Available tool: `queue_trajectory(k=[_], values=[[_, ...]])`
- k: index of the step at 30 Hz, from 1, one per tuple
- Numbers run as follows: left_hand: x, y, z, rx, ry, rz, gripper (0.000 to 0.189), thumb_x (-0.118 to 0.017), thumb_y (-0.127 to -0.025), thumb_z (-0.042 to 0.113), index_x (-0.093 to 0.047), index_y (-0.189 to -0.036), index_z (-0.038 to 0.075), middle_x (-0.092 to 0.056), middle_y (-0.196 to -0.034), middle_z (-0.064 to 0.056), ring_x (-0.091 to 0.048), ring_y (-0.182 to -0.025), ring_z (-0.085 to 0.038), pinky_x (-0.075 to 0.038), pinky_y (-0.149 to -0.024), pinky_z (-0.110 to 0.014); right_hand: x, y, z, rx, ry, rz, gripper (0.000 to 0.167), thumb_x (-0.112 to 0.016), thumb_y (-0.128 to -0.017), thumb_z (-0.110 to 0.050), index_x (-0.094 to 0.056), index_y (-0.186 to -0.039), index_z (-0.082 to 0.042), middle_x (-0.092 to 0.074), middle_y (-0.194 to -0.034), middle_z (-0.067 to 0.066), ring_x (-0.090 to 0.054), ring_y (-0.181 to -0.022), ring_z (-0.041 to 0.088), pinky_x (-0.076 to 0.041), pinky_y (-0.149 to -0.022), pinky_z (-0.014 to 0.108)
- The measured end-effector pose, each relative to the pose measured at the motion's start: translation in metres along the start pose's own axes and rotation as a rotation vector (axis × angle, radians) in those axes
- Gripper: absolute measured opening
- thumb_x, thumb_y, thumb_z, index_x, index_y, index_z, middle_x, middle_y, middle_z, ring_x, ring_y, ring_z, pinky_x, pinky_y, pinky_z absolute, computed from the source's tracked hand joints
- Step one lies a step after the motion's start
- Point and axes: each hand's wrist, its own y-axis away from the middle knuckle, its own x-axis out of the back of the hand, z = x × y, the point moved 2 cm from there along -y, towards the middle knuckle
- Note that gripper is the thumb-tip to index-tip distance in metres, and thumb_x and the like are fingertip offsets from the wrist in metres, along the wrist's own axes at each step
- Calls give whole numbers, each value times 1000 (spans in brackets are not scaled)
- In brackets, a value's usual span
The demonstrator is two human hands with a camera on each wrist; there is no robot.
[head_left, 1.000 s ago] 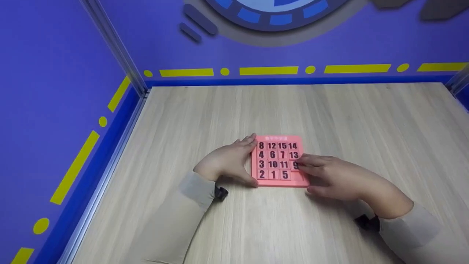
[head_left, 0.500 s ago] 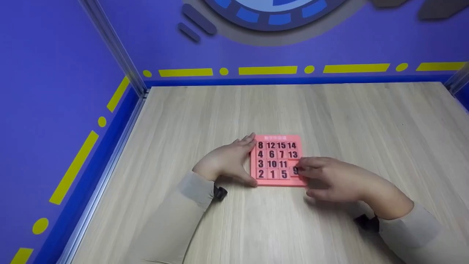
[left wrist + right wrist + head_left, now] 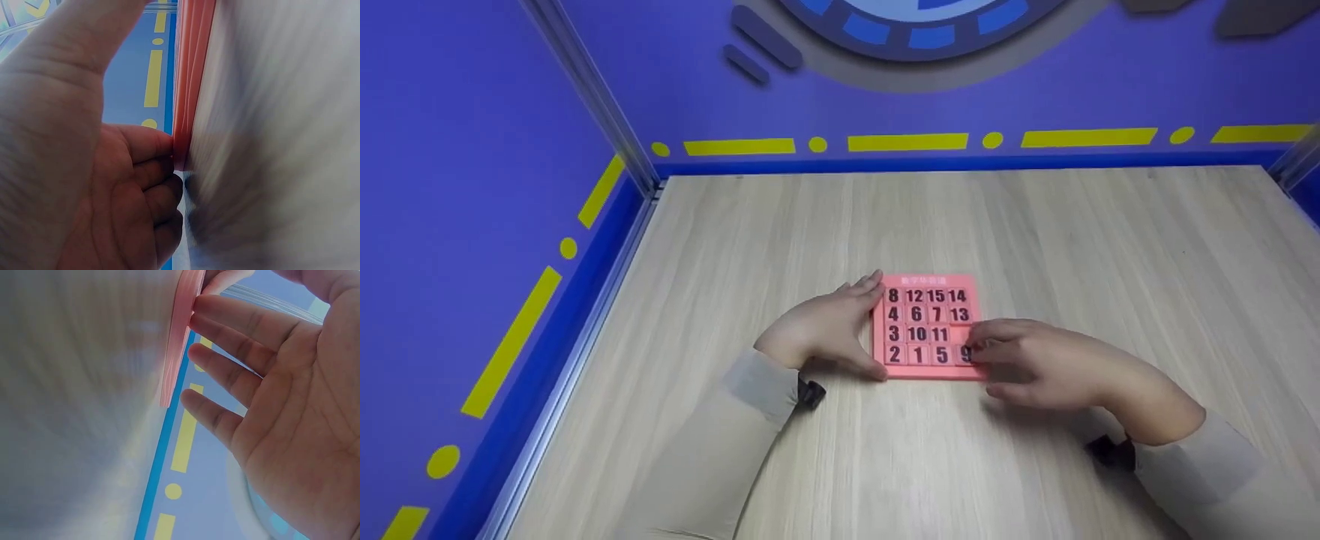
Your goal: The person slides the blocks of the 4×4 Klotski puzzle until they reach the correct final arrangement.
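A pink sliding number puzzle (image 3: 930,372) lies flat on the table in the head view, its tiles bearing black numbers. My left hand (image 3: 829,326) holds its left side, the thumb at the near corner and the fingers at the far corner. In the left wrist view, fingertips (image 3: 163,146) touch the puzzle's edge. My right hand (image 3: 1046,367) reaches in from the right, fingertips on the 9 tile (image 3: 964,355) in the near right corner. The square above this tile is vacant, partly covered by fingers. The right wrist view shows those fingers (image 3: 225,371) nearly straight and spread.
The wood-grain table (image 3: 780,225) extends around the puzzle. A blue-purple wall panel (image 3: 885,105) with yellow marks stands behind, and another side panel (image 3: 472,187) on the left. A metal rail (image 3: 585,82) joins them at the corner.
The right fingertips have slid the 9 tile toward the near edge, from the third row into the bottom row beside the 5. The left hand has stayed at the puzzle's left side.
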Motion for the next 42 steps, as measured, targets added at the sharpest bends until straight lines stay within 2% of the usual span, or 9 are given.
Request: queue_trajectory(k=[4,10,19,28,33,42], values=[[-2,-4,3,-2,-2,-9,143,-100,-76,61,-19,-181,9,-4,-193,0,-9,-180,-20,-17,-148,-39,3,1,3,-28,5,11,37,-80,-104,-27,-81,-139,-12,-71,-154,8,-69,-143,36,-58,-122,60],[-2,-7,4,9,-26,-16,142,-100,-77,61,-18,-182,11,-3,-193,1,-9,-180,-21,-17,-148,-39,9,-9,12,-143,17,11,45,-78,-105,-25,-76,-148,-12,-65,-164,12,-64,-151,41,-55,-125,63],[-3,-10,6,-4,-22,-34,142,-100,-77,59,-18,-182,10,-2,-193,0,-9,-180,-22,-16,-148,-40,-3,-13,20,-266,-2,-94,58,-74,-108,-32,-65,-159,-5,-53,-176,16,-55,-159,47,-50,-129,66],[-2,-5,2,0,-13,-20,142,-100,-76,60,-18,-182,11,-3,-193,1,-8,-180,-21,-17,-148,-40,-3,-16,17,-223,-24,-62,57,-76,-108,-35,-69,-155,-3,-56,-172,17,-56,-158,46,-49,-130,65],[1,-3,1,-5,-18,-15,142,-99,-77,61,-19,-181,9,-3,-193,-1,-8,-180,-20,-16,-148,-39,-1,-19,15,-178,-26,-36,52,-77,-106,-29,-72,-150,-2,-60,-168,17,-58,-156,45,-50,-129,64],[1,0,0,6,-7,-7,142,-99,-77,60,-19,-181,9,-3,-193,-1,-8,-180,-21,-15,-148,-39,0,-20,12,-125,-13,-35,47,-78,-105,-30,-77,-145,-6,-66,-160,13,-65,-149,42,-54,-126,63]])
